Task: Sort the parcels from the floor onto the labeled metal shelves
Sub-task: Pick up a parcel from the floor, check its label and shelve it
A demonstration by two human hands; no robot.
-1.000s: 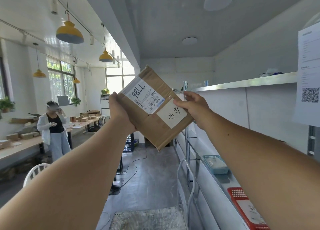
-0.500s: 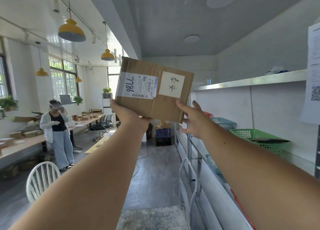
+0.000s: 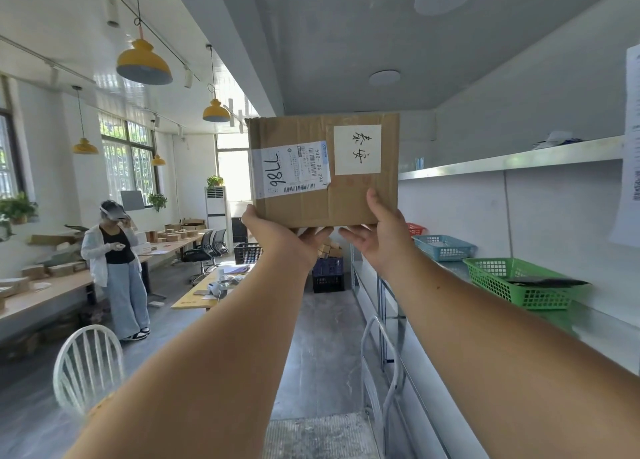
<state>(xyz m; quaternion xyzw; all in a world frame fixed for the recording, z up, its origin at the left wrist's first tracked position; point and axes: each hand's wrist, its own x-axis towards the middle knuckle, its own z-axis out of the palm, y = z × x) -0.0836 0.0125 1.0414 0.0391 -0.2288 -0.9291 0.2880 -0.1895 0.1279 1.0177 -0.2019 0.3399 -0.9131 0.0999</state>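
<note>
A brown cardboard parcel (image 3: 322, 195) is held up at arm's length in the middle of the head view, its labelled face toward me. It carries a white shipping label marked "98LL" and a white square note with handwriting. My left hand (image 3: 273, 233) supports its lower left corner from below. My right hand (image 3: 377, 230) grips its lower right edge, thumb on the front face. The metal shelves (image 3: 512, 159) run along the right wall, to the right of the parcel.
On the middle shelf stand a green basket (image 3: 516, 282), a blue basket (image 3: 443, 247) and a red basket (image 3: 415, 229). A metal step ladder (image 3: 381, 361) is below. A white chair (image 3: 88, 361) and a person (image 3: 116, 268) by long tables are left. Dark crates (image 3: 327, 273) sit ahead.
The parcel has turned from tilted to level and risen. My right hand, open beside it half a second ago, now grips its lower right edge. My view has lifted toward the shelves.
</note>
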